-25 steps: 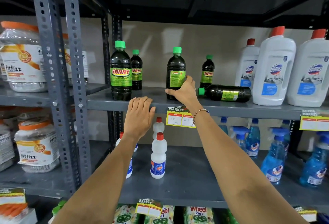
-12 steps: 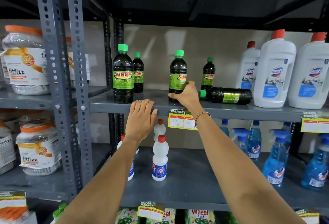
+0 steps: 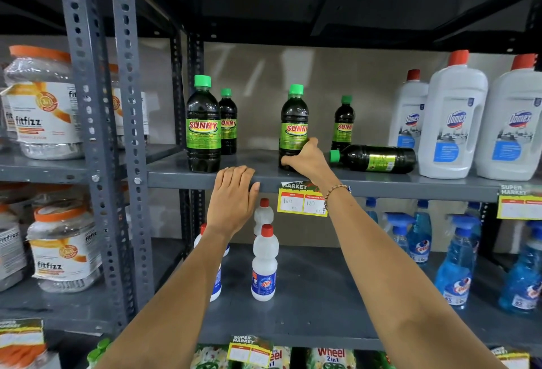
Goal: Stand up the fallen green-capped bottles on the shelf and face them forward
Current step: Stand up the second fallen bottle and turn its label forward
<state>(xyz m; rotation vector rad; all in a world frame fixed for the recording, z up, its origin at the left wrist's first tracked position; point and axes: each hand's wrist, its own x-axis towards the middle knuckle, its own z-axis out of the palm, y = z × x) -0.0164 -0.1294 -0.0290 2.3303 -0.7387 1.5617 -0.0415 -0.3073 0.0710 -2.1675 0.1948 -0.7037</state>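
Observation:
On the grey middle shelf (image 3: 264, 179) stand several dark SUNNY bottles with green caps. My right hand (image 3: 308, 159) grips the base of the front middle bottle (image 3: 294, 122), which is upright with its label facing mostly forward. One bottle (image 3: 374, 159) lies on its side just right of that hand, cap pointing left. The front left bottle (image 3: 203, 125) and the back left bottle (image 3: 228, 122) stand with their labels forward, as does a small back bottle (image 3: 343, 123). My left hand (image 3: 233, 198) rests flat on the shelf's front edge, holding nothing.
Big white Domex jugs (image 3: 453, 117) crowd the shelf's right end beside the lying bottle. A price tag (image 3: 302, 201) hangs under my right wrist. White bottles (image 3: 264, 263) and blue sprays (image 3: 454, 269) fill the shelf below; fitfizz jars (image 3: 44, 104) sit beyond the upright post (image 3: 129, 134) at left.
My right hand has turned the front middle bottle so the SUNNY label now faces more forward. The left hand and the lying bottle stay put; the view has shifted slightly.

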